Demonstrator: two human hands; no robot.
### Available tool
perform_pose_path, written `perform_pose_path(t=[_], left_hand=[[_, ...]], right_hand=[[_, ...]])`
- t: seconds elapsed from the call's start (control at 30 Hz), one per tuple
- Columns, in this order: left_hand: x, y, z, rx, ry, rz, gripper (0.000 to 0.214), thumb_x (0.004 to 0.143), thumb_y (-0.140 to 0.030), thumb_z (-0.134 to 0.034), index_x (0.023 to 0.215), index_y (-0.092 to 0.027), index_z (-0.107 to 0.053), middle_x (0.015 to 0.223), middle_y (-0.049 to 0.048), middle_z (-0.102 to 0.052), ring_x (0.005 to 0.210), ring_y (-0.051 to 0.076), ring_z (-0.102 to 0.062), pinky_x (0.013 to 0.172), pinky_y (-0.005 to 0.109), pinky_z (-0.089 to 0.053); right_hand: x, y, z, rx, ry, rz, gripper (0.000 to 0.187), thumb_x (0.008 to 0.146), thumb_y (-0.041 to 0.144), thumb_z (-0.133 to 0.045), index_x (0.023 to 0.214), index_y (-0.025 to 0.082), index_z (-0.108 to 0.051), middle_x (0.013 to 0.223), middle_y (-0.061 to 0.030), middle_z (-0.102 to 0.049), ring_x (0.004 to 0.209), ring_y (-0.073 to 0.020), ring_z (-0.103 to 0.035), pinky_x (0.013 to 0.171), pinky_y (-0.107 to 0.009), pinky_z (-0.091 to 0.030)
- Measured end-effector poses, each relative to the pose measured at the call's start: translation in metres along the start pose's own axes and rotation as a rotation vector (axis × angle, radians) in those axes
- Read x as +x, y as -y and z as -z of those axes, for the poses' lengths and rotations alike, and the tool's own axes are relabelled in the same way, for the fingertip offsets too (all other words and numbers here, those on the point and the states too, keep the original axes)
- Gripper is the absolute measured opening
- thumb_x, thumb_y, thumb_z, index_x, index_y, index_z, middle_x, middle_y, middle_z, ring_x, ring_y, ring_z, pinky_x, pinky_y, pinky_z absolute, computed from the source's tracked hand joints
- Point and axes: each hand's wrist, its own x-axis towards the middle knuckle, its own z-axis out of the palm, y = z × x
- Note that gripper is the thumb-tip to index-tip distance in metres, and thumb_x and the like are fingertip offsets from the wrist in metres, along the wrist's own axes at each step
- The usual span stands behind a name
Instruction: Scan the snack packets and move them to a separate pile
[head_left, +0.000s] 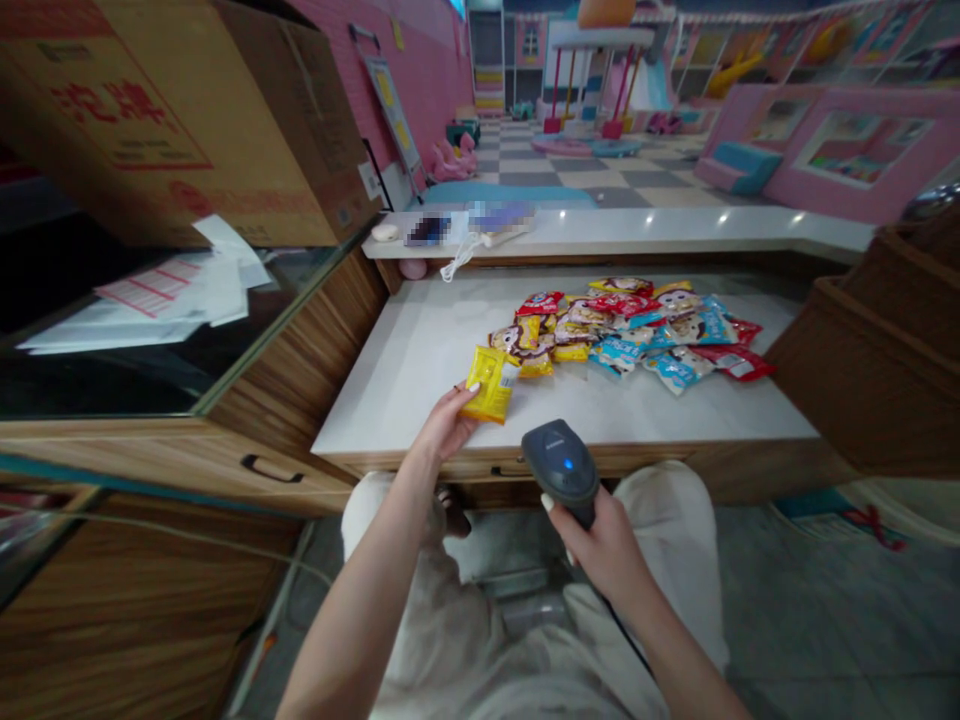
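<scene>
From the head view, the left grip [452,420] is pinching a yellow packet [491,390] by its near left corner, thumb laid across the top face; the fingers beneath are mostly hidden. The packet sits just ahead and to the right of that grip, over the front part of the white surface [420,350]; whether it touches the surface or is lifted slightly, I cannot tell. Its long axis runs away from the person, leaning a little to the right at the far end. A white patch [508,375] with dark marks, too small to read, shows on its right side.

The right grip [604,545] is wrapped around the handle of a dark scanner [561,460], whose head points away from the person and somewhat left; a blue light [568,464] shows on top. A cable [630,640] trails back below the wrist.

The relation that matters most is between packet and scanner head: from the right grip, the packet lies ahead and to the left, beyond the scanner head and near it but apart. The left grip is the nearer one, being already on the packet.

Ahead and to the right of the left grip, beyond the yellow packet, a loose pile of snack packets [622,345] lies on the surface, in yellow, red and blue wrappers.
</scene>
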Motion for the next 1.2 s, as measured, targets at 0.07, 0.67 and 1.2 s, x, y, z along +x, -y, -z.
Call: perform_pose_path(t=[0.07,0.67,1.2], left_hand=[[0.001,0.001,0.002,0.005,-0.013,-0.002,0.035,0.087,-0.032,-0.092,0.113,-0.012,-0.079,0.115,0.0137,-0.086,0.103,0.024,-0.082,0.101,0.034,-0.064],[0.002,0.004,-0.003,0.019,-0.076,-0.019,0.036,0.085,-0.031,-0.095,0.111,-0.015,-0.076,0.111,0.0113,-0.085,0.106,0.025,-0.082,0.095,0.033,-0.068],[-0.003,0.001,-0.009,0.023,-0.103,-0.032,0.036,0.083,-0.029,-0.093,0.113,-0.017,-0.075,0.112,0.0082,-0.084,0.097,0.02,-0.079,0.091,0.03,-0.064]], right_hand=[[0.002,0.001,-0.001,0.003,0.012,-0.01,0.022,0.091,0.045,-0.067,0.093,0.024,-0.071,0.046,0.0059,-0.055,0.038,-0.0203,-0.057,0.043,-0.027,-0.043],[0.009,0.01,-0.002,0.0,0.011,0.003,0.02,0.089,0.046,-0.066,0.087,0.026,-0.067,0.045,0.0053,-0.055,0.037,-0.0201,-0.057,0.042,-0.027,-0.043],[0.004,0.006,0.001,0.01,-0.012,-0.01,0.02,0.09,0.046,-0.069,0.086,0.026,-0.069,0.046,0.0039,-0.057,0.043,-0.0228,-0.064,0.043,-0.027,-0.044]])
